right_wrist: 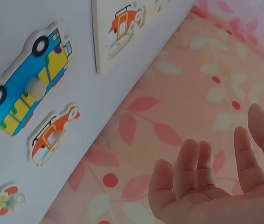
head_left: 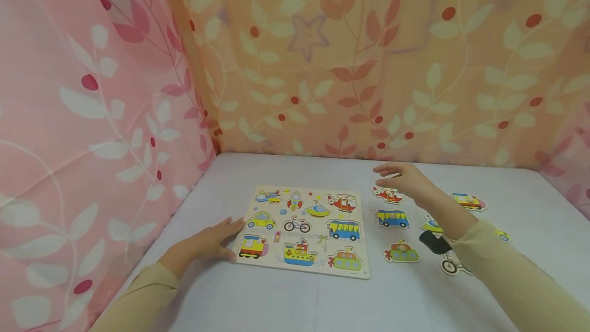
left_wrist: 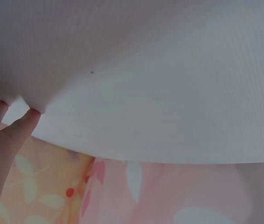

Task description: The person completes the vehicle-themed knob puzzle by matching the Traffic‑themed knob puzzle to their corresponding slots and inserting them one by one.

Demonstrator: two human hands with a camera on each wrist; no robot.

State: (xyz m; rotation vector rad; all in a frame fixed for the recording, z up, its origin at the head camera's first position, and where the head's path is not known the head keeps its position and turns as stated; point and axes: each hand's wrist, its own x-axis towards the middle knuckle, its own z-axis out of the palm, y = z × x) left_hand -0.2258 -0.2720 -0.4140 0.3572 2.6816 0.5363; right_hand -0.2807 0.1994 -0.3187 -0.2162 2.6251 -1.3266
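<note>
A wooden puzzle board [head_left: 318,234] printed with vehicles lies on the table. Along its left edge rests my left hand [head_left: 214,240], fingers and thumb touching the rim. My right hand [head_left: 405,181] is raised beside the board's far right corner, fingers loosely extended and holding nothing. It overlaps the red helicopter piece [head_left: 388,196] in the head view. Just nearer lie a blue bus piece [head_left: 392,219] with a round knob [right_wrist: 36,89] and a green submarine piece [head_left: 401,251]. A small red and blue piece [right_wrist: 3,199] shows in the right wrist view.
Right of these lie a train piece [head_left: 468,201], a flying saucer piece [head_left: 432,223], a bicycle piece [head_left: 450,266] and a yellow car piece [head_left: 503,235], partly behind the right arm. A black object [head_left: 435,242] sits at that forearm. Patterned curtains [head_left: 295,65] enclose the white table [head_left: 276,301].
</note>
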